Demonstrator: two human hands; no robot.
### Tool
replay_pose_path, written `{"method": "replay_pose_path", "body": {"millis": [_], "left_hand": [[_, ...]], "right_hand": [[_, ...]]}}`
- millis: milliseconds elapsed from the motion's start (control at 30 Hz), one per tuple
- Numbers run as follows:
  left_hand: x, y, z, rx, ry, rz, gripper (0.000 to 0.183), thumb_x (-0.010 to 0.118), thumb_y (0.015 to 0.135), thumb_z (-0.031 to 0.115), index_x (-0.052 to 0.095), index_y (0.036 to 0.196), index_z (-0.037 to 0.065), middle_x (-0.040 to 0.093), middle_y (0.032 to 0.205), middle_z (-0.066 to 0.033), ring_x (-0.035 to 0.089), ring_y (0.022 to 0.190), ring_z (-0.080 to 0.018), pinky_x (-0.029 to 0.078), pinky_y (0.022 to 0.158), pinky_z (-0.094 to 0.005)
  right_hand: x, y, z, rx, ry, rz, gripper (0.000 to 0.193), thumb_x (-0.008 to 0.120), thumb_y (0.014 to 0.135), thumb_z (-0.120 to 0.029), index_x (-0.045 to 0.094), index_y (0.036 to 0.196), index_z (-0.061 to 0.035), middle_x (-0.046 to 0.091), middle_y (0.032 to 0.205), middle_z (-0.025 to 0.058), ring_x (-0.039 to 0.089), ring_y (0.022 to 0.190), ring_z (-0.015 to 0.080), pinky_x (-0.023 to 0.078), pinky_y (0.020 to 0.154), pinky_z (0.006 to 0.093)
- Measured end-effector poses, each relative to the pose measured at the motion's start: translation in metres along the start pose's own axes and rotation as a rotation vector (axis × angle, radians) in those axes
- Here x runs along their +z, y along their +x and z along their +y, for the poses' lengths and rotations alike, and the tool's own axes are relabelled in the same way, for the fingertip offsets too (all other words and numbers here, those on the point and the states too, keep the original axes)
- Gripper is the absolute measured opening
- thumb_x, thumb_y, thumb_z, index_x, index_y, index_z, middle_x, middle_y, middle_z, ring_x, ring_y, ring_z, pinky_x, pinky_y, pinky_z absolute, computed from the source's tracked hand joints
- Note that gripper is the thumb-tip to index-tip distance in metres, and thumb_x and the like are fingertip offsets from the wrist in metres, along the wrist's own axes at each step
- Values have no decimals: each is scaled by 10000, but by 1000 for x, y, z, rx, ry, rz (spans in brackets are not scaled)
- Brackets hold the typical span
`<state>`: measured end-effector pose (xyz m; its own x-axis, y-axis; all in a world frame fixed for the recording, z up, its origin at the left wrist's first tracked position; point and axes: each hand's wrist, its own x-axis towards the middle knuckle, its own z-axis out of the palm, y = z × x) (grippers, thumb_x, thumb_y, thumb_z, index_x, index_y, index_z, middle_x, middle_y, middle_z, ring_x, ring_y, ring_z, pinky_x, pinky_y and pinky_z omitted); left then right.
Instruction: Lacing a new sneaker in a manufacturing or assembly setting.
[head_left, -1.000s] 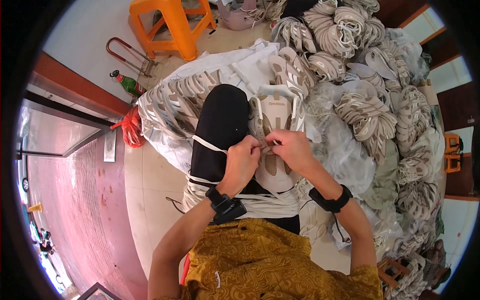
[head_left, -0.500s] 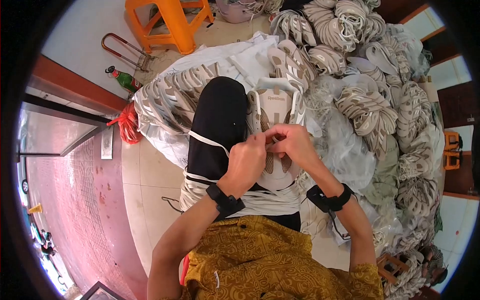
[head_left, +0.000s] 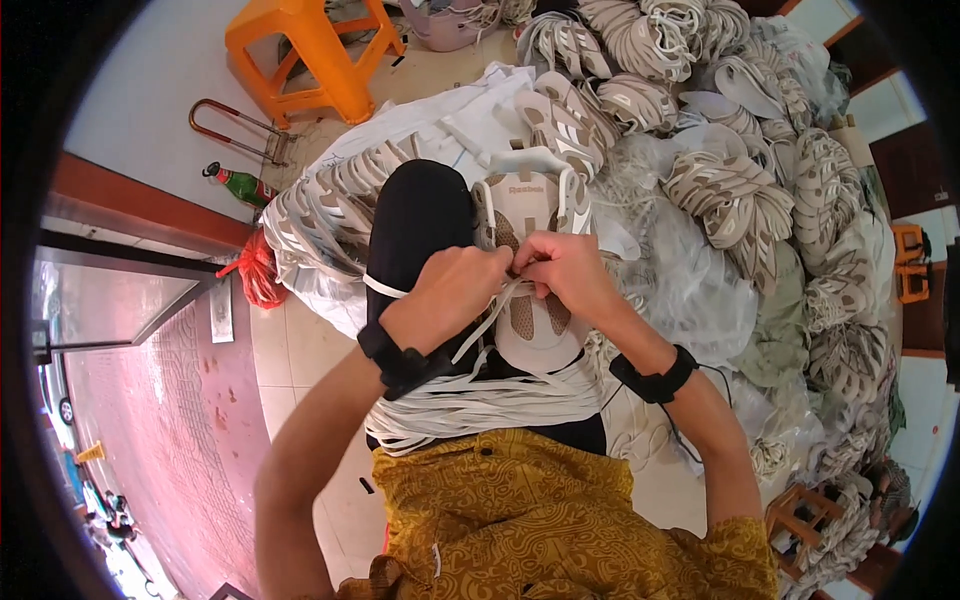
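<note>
A beige and white shoe upper point(head_left: 533, 205) lies over my leg, its toe pointing toward me. Both hands meet above the middle of its lacing area. My left hand point(head_left: 450, 290) is closed in a pinch near the eyelets on the left edge, with a white shoelace point(head_left: 487, 325) trailing below it. Thumb and fingers of my right hand point(head_left: 572, 280) are pinched at the same spot, on what looks like the lace; the fingertips partly hide it. A bundle of loose white shoelaces point(head_left: 500, 405) rests across my lap.
Stacks of similar uppers lie on a white sheet point(head_left: 455, 125) to the left and in piles point(head_left: 725, 205) at the right, among clear plastic bags point(head_left: 700, 310). An orange stool point(head_left: 310, 60), a green bottle point(head_left: 240, 185) and a red plastic bag point(head_left: 262, 270) are at the left.
My hands have shifted up the shoe upper toward its eyelets, the left one also leftward. A lace now shows crossing below the fingers. The whole view has shifted slightly.
</note>
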<state>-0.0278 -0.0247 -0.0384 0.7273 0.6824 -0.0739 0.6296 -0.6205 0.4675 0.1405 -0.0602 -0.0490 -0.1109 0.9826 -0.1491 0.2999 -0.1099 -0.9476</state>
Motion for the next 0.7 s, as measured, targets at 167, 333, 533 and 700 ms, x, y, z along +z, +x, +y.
{"method": "replay_pose_path", "body": {"millis": [167, 333, 533, 700], "left_hand": [[-5, 0, 1, 142, 159, -126, 252, 631, 693, 187, 508, 852, 34, 568, 631, -161, 586, 643, -315, 455, 543, -404], [5, -7, -2, 185, 196, 32, 251, 627, 708, 225, 508, 831, 42, 555, 595, -125, 586, 601, -274, 453, 505, -365], [16, -15, -8, 227, 249, 196, 224, 616, 726, 228, 489, 783, 53, 536, 588, -84, 565, 589, -234, 449, 487, -329], [21, -14, -6, 201, 280, 255, 221, 615, 727, 235, 483, 764, 62, 526, 590, -69, 556, 586, -216, 451, 485, -320]], "right_hand": [[-1, 1, 2, -11, -71, -14, 54, 549, 679, 1, 582, 720, 9, 571, 580, 97, 537, 429, 129, 427, 439, 257], [0, 4, -4, -154, -369, -24, 101, 577, 656, -66, 619, 745, -44, 604, 650, 136, 597, 589, 272, 468, 551, 355], [-2, 22, -15, -162, -658, -158, 182, 634, 620, -135, 647, 790, -70, 603, 619, 107, 587, 503, 208, 460, 529, 322], [-2, 30, -11, -134, -589, -186, 189, 642, 572, -134, 667, 748, -70, 602, 588, 100, 578, 489, 196, 453, 515, 298]]}}
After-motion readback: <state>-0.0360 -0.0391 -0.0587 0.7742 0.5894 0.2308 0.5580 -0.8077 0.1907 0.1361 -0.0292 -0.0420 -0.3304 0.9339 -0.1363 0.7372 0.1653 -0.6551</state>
